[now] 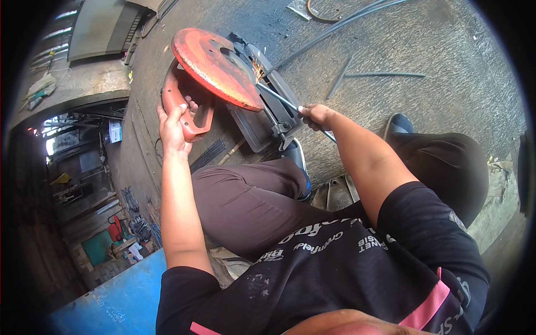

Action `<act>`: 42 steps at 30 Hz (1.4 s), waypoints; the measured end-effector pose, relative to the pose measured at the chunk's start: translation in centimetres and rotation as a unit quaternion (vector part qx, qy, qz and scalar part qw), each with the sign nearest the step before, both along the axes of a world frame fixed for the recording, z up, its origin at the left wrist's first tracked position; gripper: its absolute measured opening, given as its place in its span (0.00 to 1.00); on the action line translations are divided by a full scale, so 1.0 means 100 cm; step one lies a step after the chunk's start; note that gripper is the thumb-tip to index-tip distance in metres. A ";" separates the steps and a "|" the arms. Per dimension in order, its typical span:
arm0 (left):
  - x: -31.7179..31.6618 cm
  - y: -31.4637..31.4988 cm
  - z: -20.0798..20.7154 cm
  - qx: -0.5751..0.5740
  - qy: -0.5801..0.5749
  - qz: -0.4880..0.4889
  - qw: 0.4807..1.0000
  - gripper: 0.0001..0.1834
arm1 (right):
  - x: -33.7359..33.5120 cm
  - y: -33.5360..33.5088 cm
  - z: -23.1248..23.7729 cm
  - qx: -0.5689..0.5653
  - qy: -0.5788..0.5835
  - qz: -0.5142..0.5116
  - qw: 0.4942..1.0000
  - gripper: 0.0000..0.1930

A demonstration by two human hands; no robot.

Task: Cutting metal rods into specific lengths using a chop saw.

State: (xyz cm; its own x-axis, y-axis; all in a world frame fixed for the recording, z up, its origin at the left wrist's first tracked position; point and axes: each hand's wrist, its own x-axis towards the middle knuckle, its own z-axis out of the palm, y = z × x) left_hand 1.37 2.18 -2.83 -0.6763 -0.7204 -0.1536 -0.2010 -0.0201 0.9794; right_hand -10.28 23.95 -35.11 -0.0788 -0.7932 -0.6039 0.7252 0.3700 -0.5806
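My left hand [176, 124] is wrapped round the orange handle [177, 100] of a chop saw. Its round, worn orange-red guard [215, 64] is lowered over the grey base [251, 125], and the guard hides most of the disc. Sparks [258, 70] fly beside the guard, near the end of a thin metal rod [279, 96]. My right hand [317, 116] is closed round that rod, which runs across the saw base and out past my fist. Beside it, a clamp screw [283, 127] sits at the near end of the base.
Long metal rods [335, 25] extend from the saw to the upper right. Cut rod pieces [385, 74] lie on the rough floor to the right. Dark short rods [207, 154] lie beside the base. My shoes [296, 162] are close to the saw. A blue panel [120, 296] stands at lower left.
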 end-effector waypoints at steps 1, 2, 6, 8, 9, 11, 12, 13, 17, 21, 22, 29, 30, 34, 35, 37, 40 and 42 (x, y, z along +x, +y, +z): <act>0.000 0.000 0.000 -0.004 -0.003 0.003 1.000 0.29 | 0.000 -0.001 0.001 0.002 0.001 0.000 1.000 0.18; 0.000 -0.001 0.000 0.000 0.000 0.001 1.000 0.29 | 0.000 -0.002 0.003 0.001 0.004 0.000 1.000 0.18; 0.000 -0.001 0.000 -0.002 -0.004 0.006 1.000 0.29 | -0.001 -0.004 0.003 0.004 -0.015 0.002 1.000 0.18; -0.001 0.000 0.001 -0.005 -0.007 0.007 1.000 0.29 | -0.001 -0.004 0.002 0.006 -0.018 0.004 1.000 0.18; -0.001 0.000 0.001 -0.007 -0.007 0.006 1.000 0.29 | -0.001 -0.004 0.001 0.004 -0.022 0.003 1.000 0.18; 0.000 0.000 0.001 -0.010 -0.008 0.005 1.000 0.29 | 0.000 -0.004 0.000 0.008 -0.026 0.002 1.000 0.18; 0.000 -0.001 0.001 -0.011 -0.007 0.004 1.000 0.29 | 0.000 -0.004 0.000 0.005 -0.025 0.001 1.000 0.17; 0.000 -0.001 0.000 -0.012 -0.007 0.003 1.000 0.29 | 0.001 -0.004 0.000 0.004 -0.021 0.000 1.000 0.17; 0.000 -0.003 0.000 -0.013 -0.003 0.002 1.000 0.29 | 0.000 -0.004 0.000 0.012 -0.004 -0.004 1.000 0.17; 0.000 -0.003 0.000 -0.010 -0.006 0.004 1.000 0.29 | -0.002 -0.004 -0.005 0.013 0.019 0.005 1.000 0.17; 0.000 -0.003 0.000 -0.011 -0.009 0.005 1.000 0.29 | -0.002 -0.004 -0.007 0.014 0.023 0.005 1.000 0.18; -0.002 0.001 0.002 -0.012 -0.007 0.005 1.000 0.33 | -0.002 -0.006 -0.012 0.013 0.047 0.010 0.999 0.19; -0.002 0.002 0.002 -0.013 -0.008 0.006 1.000 0.33 | -0.002 -0.006 -0.012 0.012 0.046 0.008 0.999 0.19; -0.003 0.002 0.002 -0.021 -0.009 0.006 1.000 0.32 | -0.001 -0.006 -0.011 0.012 0.044 -0.004 0.999 0.18; -0.003 0.002 0.002 -0.019 -0.009 0.004 1.000 0.32 | -0.001 -0.006 -0.012 0.013 0.042 -0.009 0.999 0.18; -0.002 0.002 0.002 -0.021 -0.010 0.006 1.000 0.32 | 0.001 -0.007 -0.013 0.028 0.057 -0.021 0.998 0.18; -0.003 0.001 0.002 -0.025 -0.016 0.005 1.000 0.33 | 0.003 -0.008 -0.012 0.037 0.063 -0.029 0.997 0.18; -0.003 0.001 0.002 -0.020 -0.011 0.006 1.000 0.33 | 0.003 -0.007 -0.010 0.035 0.060 -0.033 0.997 0.18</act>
